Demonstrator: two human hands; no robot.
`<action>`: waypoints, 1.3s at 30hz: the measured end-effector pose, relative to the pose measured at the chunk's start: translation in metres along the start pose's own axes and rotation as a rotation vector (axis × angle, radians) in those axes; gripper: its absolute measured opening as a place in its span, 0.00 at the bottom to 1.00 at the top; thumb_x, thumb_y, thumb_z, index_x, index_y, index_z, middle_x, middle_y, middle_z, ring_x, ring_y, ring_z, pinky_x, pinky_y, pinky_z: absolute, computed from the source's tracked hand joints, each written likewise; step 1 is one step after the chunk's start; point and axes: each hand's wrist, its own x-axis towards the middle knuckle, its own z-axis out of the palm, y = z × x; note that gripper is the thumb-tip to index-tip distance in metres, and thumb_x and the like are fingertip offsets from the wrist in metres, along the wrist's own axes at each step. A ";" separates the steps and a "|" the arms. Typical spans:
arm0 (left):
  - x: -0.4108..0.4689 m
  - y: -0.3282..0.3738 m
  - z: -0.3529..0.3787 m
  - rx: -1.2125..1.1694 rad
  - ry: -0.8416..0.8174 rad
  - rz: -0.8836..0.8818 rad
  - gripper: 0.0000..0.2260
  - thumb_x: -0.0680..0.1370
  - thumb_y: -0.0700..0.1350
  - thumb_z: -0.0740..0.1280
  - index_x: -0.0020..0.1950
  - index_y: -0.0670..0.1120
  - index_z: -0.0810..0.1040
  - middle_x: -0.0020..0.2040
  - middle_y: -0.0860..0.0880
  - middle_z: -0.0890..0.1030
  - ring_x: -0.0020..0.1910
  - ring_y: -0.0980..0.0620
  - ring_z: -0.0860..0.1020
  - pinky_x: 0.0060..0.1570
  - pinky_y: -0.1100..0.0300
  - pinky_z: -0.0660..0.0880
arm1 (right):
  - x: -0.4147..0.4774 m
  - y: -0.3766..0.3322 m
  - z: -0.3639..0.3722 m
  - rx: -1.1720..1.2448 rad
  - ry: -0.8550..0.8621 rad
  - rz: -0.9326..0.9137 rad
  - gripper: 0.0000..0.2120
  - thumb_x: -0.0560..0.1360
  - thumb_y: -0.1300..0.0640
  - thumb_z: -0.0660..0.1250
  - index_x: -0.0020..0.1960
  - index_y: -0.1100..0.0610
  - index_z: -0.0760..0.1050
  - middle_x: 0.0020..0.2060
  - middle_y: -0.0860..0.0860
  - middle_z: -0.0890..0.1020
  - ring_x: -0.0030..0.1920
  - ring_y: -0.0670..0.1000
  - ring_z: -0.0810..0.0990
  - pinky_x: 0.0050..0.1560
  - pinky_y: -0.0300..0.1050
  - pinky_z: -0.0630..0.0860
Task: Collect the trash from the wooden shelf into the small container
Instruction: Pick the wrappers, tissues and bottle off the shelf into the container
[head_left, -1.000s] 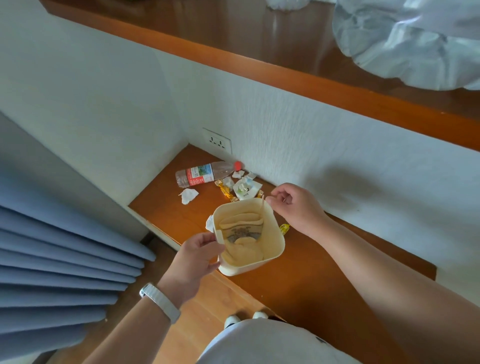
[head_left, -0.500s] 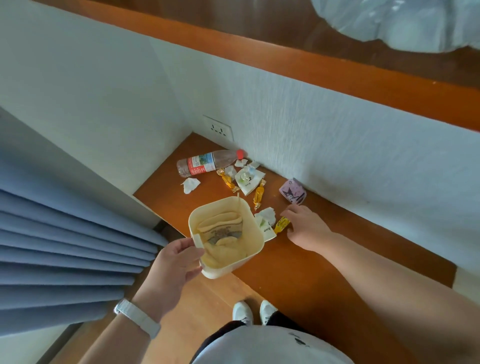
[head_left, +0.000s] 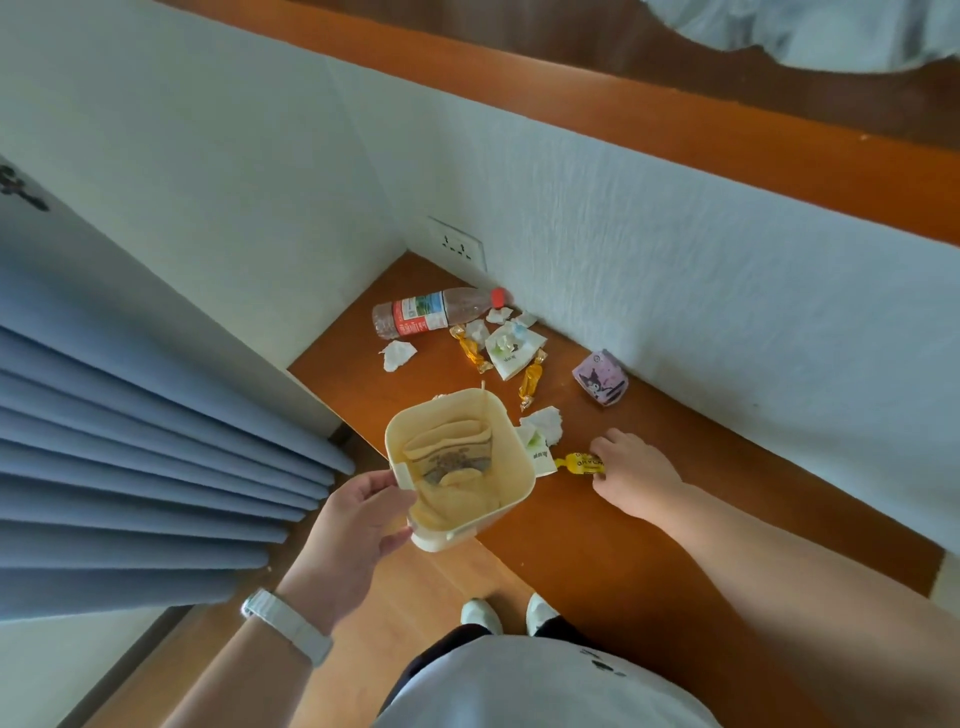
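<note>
Left hand (head_left: 358, 525) grips the small container (head_left: 460, 467) by its rim, mouth up at the wooden shelf (head_left: 623, 545) edge to receive trash. Right hand (head_left: 631, 475) appears to pinch a yellow wrapper (head_left: 579, 462) lying on the shelf just beside it.

Small container (head_left: 514, 467): cream, open-topped, tilted at front edge of wooden shelf (head_left: 649, 545). Trash: bottle (head_left: 436, 312) lying sideways, amber candies (head_left: 470, 349), crumpled tissues (head_left: 399, 354), yellow wrapper (head_left: 579, 462) beside container.

I can read nothing for certain. The dark letters on the yellow plastic wrapper (head_left: 581, 462), right of the cream plastic container (head_left: 506, 467), are blurred. So is the red-and-white label on the clear plastic bottle (head_left: 420, 314) behind it.
</note>
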 end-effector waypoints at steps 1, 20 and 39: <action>0.000 0.001 0.001 0.001 -0.002 0.000 0.07 0.80 0.36 0.68 0.57 0.41 0.80 0.55 0.39 0.86 0.53 0.44 0.84 0.49 0.52 0.79 | -0.003 0.001 0.001 0.016 -0.006 0.016 0.11 0.76 0.52 0.62 0.58 0.52 0.74 0.47 0.48 0.73 0.45 0.49 0.73 0.40 0.43 0.71; 0.009 0.035 0.001 -0.035 -0.098 0.042 0.06 0.80 0.37 0.68 0.57 0.41 0.80 0.54 0.41 0.86 0.56 0.43 0.85 0.60 0.47 0.81 | -0.043 -0.084 -0.123 0.485 0.378 -0.267 0.07 0.75 0.52 0.69 0.51 0.53 0.79 0.41 0.42 0.74 0.42 0.45 0.74 0.44 0.45 0.75; 0.031 0.076 -0.026 -0.027 -0.091 0.044 0.05 0.80 0.36 0.68 0.56 0.40 0.80 0.57 0.38 0.84 0.58 0.43 0.82 0.64 0.44 0.78 | 0.000 -0.093 -0.124 0.448 0.338 -0.127 0.09 0.78 0.49 0.64 0.54 0.52 0.78 0.45 0.44 0.77 0.44 0.45 0.76 0.47 0.45 0.77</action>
